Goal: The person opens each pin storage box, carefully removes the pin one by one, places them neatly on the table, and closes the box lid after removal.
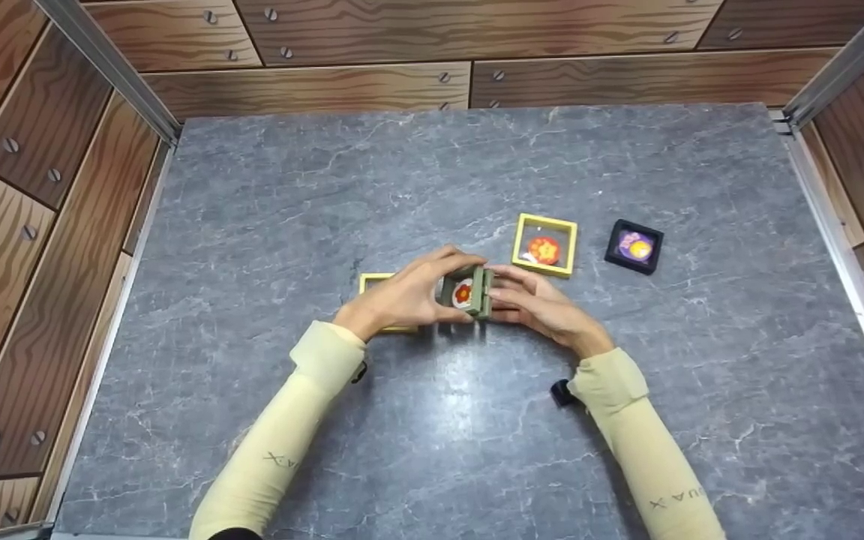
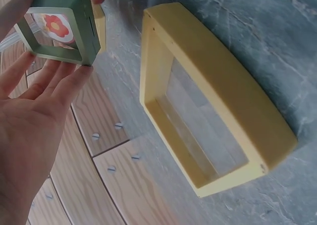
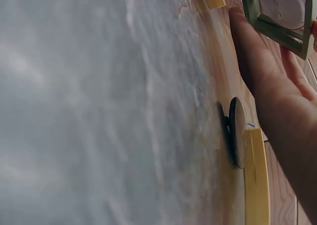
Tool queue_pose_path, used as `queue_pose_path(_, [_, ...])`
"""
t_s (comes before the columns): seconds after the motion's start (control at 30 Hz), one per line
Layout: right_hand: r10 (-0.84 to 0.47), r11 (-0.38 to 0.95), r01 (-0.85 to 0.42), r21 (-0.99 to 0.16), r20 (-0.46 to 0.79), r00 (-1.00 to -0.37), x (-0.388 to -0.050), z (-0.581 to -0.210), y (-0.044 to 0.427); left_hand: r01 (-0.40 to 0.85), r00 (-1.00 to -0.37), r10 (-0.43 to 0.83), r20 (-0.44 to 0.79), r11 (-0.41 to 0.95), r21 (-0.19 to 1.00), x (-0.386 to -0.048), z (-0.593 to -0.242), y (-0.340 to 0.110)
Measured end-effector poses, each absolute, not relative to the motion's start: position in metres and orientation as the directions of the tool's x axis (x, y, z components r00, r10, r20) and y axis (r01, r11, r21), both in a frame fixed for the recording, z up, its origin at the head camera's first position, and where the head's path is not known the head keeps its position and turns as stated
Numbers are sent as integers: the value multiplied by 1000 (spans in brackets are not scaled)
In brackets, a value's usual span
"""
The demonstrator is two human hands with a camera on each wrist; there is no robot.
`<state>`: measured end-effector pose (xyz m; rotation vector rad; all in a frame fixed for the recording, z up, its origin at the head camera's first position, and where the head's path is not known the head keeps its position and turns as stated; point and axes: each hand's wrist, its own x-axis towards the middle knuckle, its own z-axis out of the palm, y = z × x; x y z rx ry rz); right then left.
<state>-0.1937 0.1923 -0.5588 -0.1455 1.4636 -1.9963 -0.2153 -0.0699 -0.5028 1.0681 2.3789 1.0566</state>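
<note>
A small green display frame holds a round white badge with a red flower on it. It is raised off the tabletop and tilted between both hands. My left hand grips it from the left, fingers over the far edge and thumb at the near edge. From the right, the fingers of my right hand hold its side edge. The left wrist view shows the green frame as two layered halves with a seam. Seen from the right wrist, the badge's plain back faces that camera; some right fingertips are hidden.
Partly under my left hand lies a yellow frame with a clear window. Beyond my right hand is another yellow frame with an orange flower badge. Farther right sits a black frame with a purple badge. Wood-patterned walls border the grey marbled table.
</note>
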Motion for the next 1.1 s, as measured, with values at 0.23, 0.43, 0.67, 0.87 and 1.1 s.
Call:
queue_pose_path(0.23, [-508, -78, 358, -930, -272, -817, -193, -556, 195, 493, -679, 734, 8, 448, 746, -216, -504, -72])
queue_pose_path(0.43, [-489, -13, 303, -953, -258, -833, -190, -553, 193, 514, -678, 735, 13, 462, 723, -215, -506, -72])
queue_pose_path(0.67, [-494, 158, 147, -977, -207, -844, -187, -547, 189, 498, -685, 729, -13, 482, 721, -214, -508, -73])
queue_pose_path(0.87, [-459, 314, 48, -948, -196, -866, -186, -541, 183, 498, -686, 727, -20, 489, 716, -215, -509, -73])
queue_pose_path(1.1, [-442, 420, -55, -906, -151, -884, -184, -538, 180, 506, -688, 725, -17, 497, 705, -215, -512, -73])
